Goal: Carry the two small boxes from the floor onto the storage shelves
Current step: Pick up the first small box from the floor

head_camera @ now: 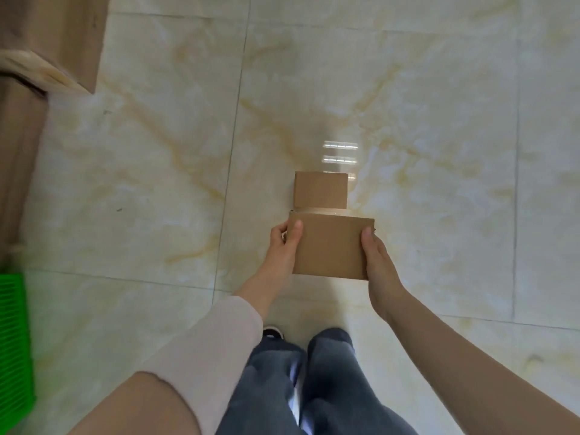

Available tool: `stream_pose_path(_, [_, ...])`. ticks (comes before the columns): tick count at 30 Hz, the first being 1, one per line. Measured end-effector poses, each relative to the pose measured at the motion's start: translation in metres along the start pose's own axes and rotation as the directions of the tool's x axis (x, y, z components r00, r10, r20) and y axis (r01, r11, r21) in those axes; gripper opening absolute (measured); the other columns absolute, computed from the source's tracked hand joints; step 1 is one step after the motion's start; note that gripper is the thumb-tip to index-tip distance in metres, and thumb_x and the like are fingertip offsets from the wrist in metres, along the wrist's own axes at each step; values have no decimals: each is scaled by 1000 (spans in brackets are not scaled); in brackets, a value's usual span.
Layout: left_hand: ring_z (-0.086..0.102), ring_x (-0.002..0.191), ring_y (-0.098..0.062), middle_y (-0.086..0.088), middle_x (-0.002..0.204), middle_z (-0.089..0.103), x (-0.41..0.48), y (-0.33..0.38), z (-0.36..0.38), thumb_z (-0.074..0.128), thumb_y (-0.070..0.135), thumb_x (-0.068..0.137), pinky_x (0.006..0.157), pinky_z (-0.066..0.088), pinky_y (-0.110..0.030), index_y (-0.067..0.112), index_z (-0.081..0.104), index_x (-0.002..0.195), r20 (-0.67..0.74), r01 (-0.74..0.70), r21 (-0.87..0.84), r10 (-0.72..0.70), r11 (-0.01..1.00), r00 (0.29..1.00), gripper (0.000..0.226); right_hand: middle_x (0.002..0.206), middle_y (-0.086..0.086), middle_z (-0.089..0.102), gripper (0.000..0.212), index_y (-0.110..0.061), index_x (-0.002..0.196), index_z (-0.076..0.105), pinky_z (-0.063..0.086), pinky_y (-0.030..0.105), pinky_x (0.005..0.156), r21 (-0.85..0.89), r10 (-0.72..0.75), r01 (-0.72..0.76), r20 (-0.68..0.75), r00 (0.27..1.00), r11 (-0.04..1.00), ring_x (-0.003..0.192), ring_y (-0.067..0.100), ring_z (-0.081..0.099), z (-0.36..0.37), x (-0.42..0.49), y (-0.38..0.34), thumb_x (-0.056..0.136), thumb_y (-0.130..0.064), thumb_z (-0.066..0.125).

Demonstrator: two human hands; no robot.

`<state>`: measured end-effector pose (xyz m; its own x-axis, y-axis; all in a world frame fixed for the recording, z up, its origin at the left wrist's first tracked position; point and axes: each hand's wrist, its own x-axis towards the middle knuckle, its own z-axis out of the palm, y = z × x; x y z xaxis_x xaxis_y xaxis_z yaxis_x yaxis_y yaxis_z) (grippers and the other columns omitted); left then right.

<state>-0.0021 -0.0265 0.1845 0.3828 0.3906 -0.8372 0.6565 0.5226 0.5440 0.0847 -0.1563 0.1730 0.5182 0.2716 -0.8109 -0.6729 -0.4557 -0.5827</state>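
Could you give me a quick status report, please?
Both hands, left and right, gripping larger brown cardboard box. Smaller brown cardboard box beyond it. No shelves visible.

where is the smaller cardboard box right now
In the head view the smaller cardboard box sits just right of centre, directly beyond the larger cardboard box held between the left hand and right hand, over the tiled floor.

Both arms stretched out front, left hand (284, 246) and right hand (378, 265) clamped on opposite sides, thumbs on top, palms facing in.
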Motion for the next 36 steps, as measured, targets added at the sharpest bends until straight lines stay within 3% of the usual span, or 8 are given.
stream_pose_path(4, [54, 80, -2, 8, 97, 54, -118, 72, -4, 35, 45, 98, 54, 47, -11, 12, 32, 140, -14, 1, -11, -1, 1000, 1000, 53, 133, 1, 53, 60, -19, 141, 35, 44, 21, 77, 31, -4, 4, -1, 1000, 1000, 105, 12, 56, -12, -116, -82, 91, -51, 39])
stream_pose_path(8, [52, 81, 0, 2, 108, 54, -244, 149, -8, 37, 45, 98, 49, 45, -2, 10, 36, 140, 5, -53, 47, 53, 997, 999, 55, 134, 1, 52, 62, -19, 141, 36, 45, 21, 82, 43, -16, 14, 26, 1000, 999, 113, 15, 53, -29, -236, -166, 89, -52, 45])
stream_pose_path(15, [56, 93, -4, 4, 112, 55, -381, 254, -7, 40, 51, 95, 81, 44, -21, 19, 41, 130, 20, -242, 21, 241, 970, 970, 47, 127, -1, 56, 58, -23, 137, 40, 49, 31, 86, 101, -191, 187, 32, 981, 977, 97, 8, 58, -59, -369, -276, 86, -46, 55])
stream_pose_path(22, [52, 124, -14, 6, 132, 55, -459, 311, -9, 55, 62, 81, 113, 35, -36, 24, 33, 145, 139, -326, -76, 334, 942, 932, 77, 129, 0, 58, 66, -21, 133, 47, 48, 36, 97, 176, -323, 328, -60, 945, 928, 111, 16, 59, -62, -446, -343, 77, -51, 64])
stream_pose_path(26, [61, 96, -4, 13, 105, 62, -493, 337, -19, 57, 50, 88, 90, 49, -26, 23, 38, 140, 155, -391, -139, 410, 910, 899, 61, 129, 0, 60, 70, -21, 135, 47, 49, 28, 87, 186, -389, 384, -8, 921, 904, 111, 14, 60, -61, -482, -372, 74, -52, 66])
stream_pose_path(30, [63, 92, -5, 9, 106, 63, -510, 351, -27, 56, 48, 89, 75, 50, -23, 20, 39, 139, 159, -440, -148, 460, 886, 874, 60, 122, -6, 61, 59, -22, 135, 44, 47, 23, 77, 134, -461, 448, 86, 883, 884, 100, 7, 60, -59, -507, -386, 83, -39, 63])
stream_pose_path(33, [57, 112, -12, 4, 129, 56, -518, 364, -43, 59, 53, 85, 101, 46, -34, 27, 29, 147, 181, -510, -30, 507, 859, 843, 73, 126, -4, 63, 61, -24, 134, 49, 46, 31, 95, -1, -493, 500, 161, 855, 866, 108, 13, 61, -71, -518, -400, 78, -41, 67])
stream_pose_path(36, [40, 137, -16, 0, 150, 36, -526, 382, -62, 68, 62, 66, 117, 29, -43, 42, 21, 148, 235, -595, 91, 564, 798, 792, 96, 120, -2, 67, 52, -22, 128, 55, 44, 26, 94, -160, -483, 557, 344, 805, 815, 109, 15, 63, -79, -533, -422, 79, -34, 68])
